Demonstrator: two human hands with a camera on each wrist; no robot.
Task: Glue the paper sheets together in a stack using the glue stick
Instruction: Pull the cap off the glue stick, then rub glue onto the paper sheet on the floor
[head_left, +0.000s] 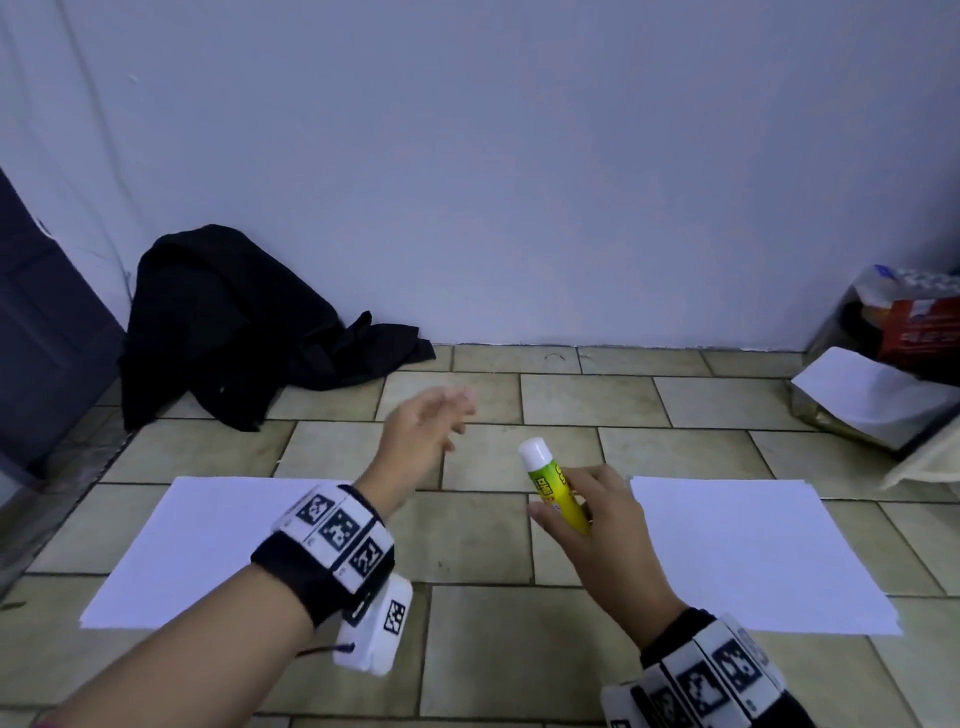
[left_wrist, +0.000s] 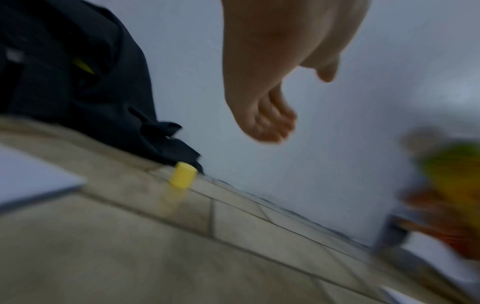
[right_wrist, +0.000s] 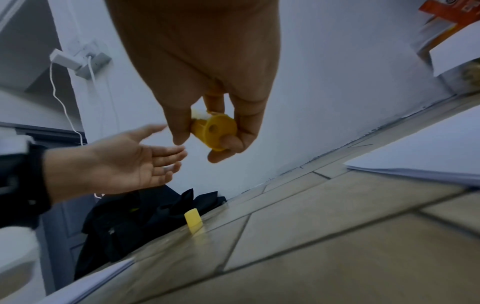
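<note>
My right hand (head_left: 566, 499) grips a yellow-green glue stick (head_left: 556, 488) above the tiled floor, its uncapped white tip pointing up and away. The right wrist view shows the stick's yellow base (right_wrist: 214, 131) between the curled fingers (right_wrist: 246, 123). My left hand (head_left: 431, 421) hovers open and empty to the left of the stick, fingers straight and blurred. The yellow cap (left_wrist: 182, 174) stands on the floor near the wall; my left hand hides it in the head view. One white paper stack (head_left: 208, 545) lies at the left, another (head_left: 753, 551) at the right.
A black garment (head_left: 234, 322) is heaped against the wall at the back left, beside a dark door (head_left: 41, 322). Packaged goods (head_left: 909, 327) and a loose white sheet (head_left: 872, 395) sit at the back right. A charger with a cable (right_wrist: 85, 63) hangs on the wall.
</note>
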